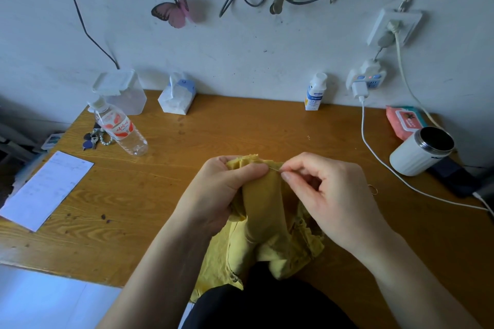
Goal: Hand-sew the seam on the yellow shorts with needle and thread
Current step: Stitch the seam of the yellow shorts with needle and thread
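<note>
The yellow shorts hang bunched over the near edge of the wooden table, between my two hands. My left hand grips a raised fold of the fabric, thumb pressed along its top edge. My right hand pinches a thin needle between thumb and forefinger, right at the fold beside my left thumb tip. The needle lies nearly level and points left into the cloth. The thread is too fine to make out.
On the table a water bottle, keys and a sheet of paper lie at the left. Tissues and a small bottle stand by the wall. A white cup, wet wipes and a charger cable are at the right.
</note>
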Action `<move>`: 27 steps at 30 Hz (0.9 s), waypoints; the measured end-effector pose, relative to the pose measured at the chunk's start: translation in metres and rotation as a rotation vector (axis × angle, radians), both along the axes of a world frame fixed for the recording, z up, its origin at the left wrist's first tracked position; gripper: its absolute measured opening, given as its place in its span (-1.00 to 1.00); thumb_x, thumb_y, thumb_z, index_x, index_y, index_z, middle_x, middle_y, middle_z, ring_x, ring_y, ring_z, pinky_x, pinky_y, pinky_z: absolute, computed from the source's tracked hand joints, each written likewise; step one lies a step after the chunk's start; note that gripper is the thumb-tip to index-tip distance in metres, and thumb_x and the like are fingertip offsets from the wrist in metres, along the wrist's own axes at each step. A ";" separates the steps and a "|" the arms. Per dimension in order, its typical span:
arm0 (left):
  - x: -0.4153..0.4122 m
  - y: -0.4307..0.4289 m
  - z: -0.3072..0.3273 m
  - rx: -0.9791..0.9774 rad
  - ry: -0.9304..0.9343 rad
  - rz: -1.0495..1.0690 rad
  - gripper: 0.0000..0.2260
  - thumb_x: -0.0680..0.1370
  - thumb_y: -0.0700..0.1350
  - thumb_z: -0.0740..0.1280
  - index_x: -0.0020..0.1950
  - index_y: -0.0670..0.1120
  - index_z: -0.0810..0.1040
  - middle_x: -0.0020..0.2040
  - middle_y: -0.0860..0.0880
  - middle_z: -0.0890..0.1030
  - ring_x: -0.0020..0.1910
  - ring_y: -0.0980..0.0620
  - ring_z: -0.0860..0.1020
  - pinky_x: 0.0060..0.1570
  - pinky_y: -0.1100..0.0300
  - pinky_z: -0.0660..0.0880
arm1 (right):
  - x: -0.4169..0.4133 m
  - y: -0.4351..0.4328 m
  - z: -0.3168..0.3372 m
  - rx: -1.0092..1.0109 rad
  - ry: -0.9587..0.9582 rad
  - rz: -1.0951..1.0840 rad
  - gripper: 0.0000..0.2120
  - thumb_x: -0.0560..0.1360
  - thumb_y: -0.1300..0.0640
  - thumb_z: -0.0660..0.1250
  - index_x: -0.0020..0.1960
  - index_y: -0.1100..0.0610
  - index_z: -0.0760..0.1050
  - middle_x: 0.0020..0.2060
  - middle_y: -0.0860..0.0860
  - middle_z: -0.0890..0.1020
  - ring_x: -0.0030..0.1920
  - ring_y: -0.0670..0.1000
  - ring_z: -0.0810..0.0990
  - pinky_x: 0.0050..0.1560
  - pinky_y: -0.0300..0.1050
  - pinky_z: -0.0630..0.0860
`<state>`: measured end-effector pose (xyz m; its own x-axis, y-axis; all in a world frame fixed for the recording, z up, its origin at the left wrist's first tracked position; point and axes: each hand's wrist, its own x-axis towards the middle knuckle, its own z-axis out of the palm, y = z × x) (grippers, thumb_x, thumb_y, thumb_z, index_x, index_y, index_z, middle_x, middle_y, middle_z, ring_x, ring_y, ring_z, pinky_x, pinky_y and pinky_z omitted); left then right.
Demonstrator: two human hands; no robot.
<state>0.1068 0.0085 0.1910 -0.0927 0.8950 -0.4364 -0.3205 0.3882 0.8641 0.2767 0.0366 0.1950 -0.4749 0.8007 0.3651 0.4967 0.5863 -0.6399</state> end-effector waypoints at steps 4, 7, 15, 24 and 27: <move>0.001 -0.002 0.001 0.062 0.116 -0.027 -0.78 0.22 -0.05 0.50 -0.24 -0.15 0.68 -0.27 -0.15 0.69 -0.27 -0.05 0.66 -0.32 0.18 0.57 | 0.001 0.006 0.001 -0.235 0.009 0.045 -0.69 0.51 0.12 0.32 0.25 0.03 0.50 -0.51 -0.13 0.53 -0.43 -0.14 0.53 -0.23 -0.45 0.42; 0.002 -0.002 0.002 0.106 0.146 -0.056 -0.79 0.25 -0.05 0.49 -0.22 -0.16 0.69 -0.25 -0.17 0.69 -0.26 -0.07 0.66 -0.29 0.16 0.59 | 0.002 0.008 0.002 -0.400 0.015 0.133 -0.66 0.55 0.16 0.27 0.31 0.03 0.46 -0.51 -0.30 0.52 -0.40 -0.28 0.53 -0.20 -0.56 0.36; 0.004 -0.005 0.003 0.121 0.224 -0.052 -0.92 0.38 -0.17 0.46 -0.20 -0.17 0.69 -0.21 -0.19 0.69 -0.21 -0.10 0.67 -0.25 0.14 0.60 | 0.005 0.009 0.003 -0.449 -0.003 0.105 -0.86 0.55 0.15 0.27 0.01 -0.01 0.58 -0.49 -0.25 0.55 -0.45 -0.23 0.51 -0.41 -0.44 0.37; 0.012 -0.007 0.004 0.170 0.375 -0.005 -0.94 0.42 -0.19 0.46 -0.26 -0.13 0.67 -0.33 -0.08 0.67 -0.33 0.02 0.65 -0.34 0.20 0.60 | 0.005 0.004 0.005 -0.300 -0.038 0.019 -0.89 0.52 0.14 0.30 -0.14 -0.03 0.55 -0.51 -0.15 0.54 -0.46 -0.09 0.53 -0.43 -0.24 0.45; 0.014 -0.007 0.002 0.190 0.453 0.044 -0.94 0.40 -0.16 0.47 -0.26 -0.12 0.66 -0.32 -0.08 0.68 -0.29 -0.03 0.66 -0.29 0.11 0.63 | 0.004 0.001 0.004 -0.211 -0.071 -0.041 -0.90 0.52 0.15 0.31 -0.12 0.03 0.58 -0.47 -0.12 0.55 -0.42 -0.11 0.53 -0.44 -0.29 0.43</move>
